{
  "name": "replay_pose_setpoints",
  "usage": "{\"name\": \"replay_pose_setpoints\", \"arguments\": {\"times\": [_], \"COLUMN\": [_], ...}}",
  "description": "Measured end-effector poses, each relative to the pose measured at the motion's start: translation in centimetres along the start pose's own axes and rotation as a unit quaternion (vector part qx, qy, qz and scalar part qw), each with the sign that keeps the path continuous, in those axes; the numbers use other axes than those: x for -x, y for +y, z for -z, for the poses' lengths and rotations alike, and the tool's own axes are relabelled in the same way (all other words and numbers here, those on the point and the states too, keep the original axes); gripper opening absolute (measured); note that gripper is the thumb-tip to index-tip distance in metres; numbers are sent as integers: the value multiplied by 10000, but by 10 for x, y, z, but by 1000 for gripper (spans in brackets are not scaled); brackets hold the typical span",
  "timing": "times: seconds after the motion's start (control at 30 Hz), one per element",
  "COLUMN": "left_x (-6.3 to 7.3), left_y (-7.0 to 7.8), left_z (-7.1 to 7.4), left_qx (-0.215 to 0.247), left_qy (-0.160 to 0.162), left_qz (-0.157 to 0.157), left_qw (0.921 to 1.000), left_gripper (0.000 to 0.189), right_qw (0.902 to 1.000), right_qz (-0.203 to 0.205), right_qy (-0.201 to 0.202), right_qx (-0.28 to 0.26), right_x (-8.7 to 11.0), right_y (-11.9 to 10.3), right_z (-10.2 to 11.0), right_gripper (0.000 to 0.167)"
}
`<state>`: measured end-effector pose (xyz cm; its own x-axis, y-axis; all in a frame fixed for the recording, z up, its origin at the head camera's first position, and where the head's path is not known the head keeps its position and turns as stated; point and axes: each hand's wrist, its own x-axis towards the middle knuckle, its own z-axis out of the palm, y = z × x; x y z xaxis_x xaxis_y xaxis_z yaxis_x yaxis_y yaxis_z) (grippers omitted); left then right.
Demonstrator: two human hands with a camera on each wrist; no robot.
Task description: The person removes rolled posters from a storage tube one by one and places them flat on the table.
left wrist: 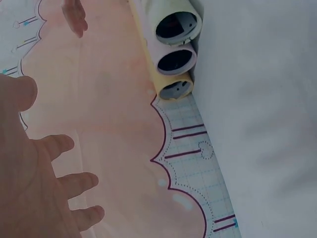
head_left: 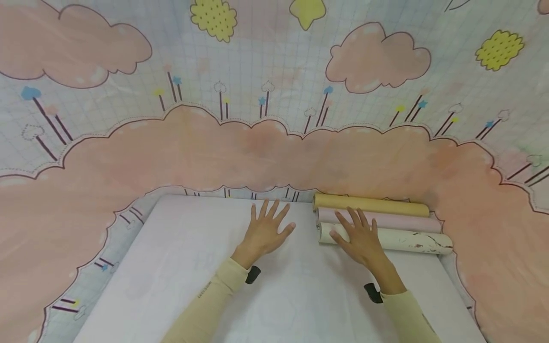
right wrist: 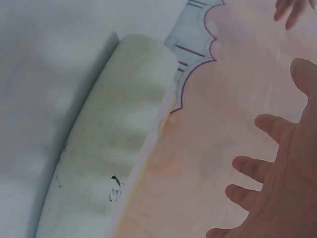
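Note:
Both hands hover with spread fingers and hold nothing. My left hand (head_left: 267,232) is over the far middle of the white tabletop (head_left: 206,257), to the left of three rolls. My right hand (head_left: 359,237) overlaps the rolls in the head view. Nearest is a cream roll (head_left: 411,241) with dark marks, then a pale pink roll (head_left: 407,222), then a yellow roll (head_left: 386,205) at the back. They lie side by side, and the left wrist view shows their hollow ends. In the right wrist view the cream roll (right wrist: 109,119) lies left of the spread fingers (right wrist: 252,168).
A patterned cloth (head_left: 257,152) with pink clouds, stars and stick shapes hangs behind the table and along both sides. The rolls sit at the table's far right corner. A black strap piece (head_left: 253,275) shows at the left wrist, another black piece (head_left: 373,293) at the right.

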<state>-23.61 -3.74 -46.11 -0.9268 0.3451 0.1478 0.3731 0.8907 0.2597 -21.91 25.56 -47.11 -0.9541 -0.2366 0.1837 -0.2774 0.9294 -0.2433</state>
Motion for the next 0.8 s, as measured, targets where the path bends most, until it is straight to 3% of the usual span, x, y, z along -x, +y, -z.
{"name": "replay_pose_setpoints", "arguments": {"times": [0.33,0.8], "left_x": [-8,-21], "left_y": [21,52], "left_z": [-14,-30], "left_qx": [17,-400], "left_qy": [-154,-85], "left_qz": [-110,-512], "left_qw": [9998,9979], "left_gripper": [67,62], "right_qw": [9997,9994], "right_qz": [-234,-345], "right_qy": [-52,9], "right_qx": [-71,80], "right_x": [11,23], "right_y": [20,42], "right_z": [-6,-2], "right_gripper": [68,69]}}
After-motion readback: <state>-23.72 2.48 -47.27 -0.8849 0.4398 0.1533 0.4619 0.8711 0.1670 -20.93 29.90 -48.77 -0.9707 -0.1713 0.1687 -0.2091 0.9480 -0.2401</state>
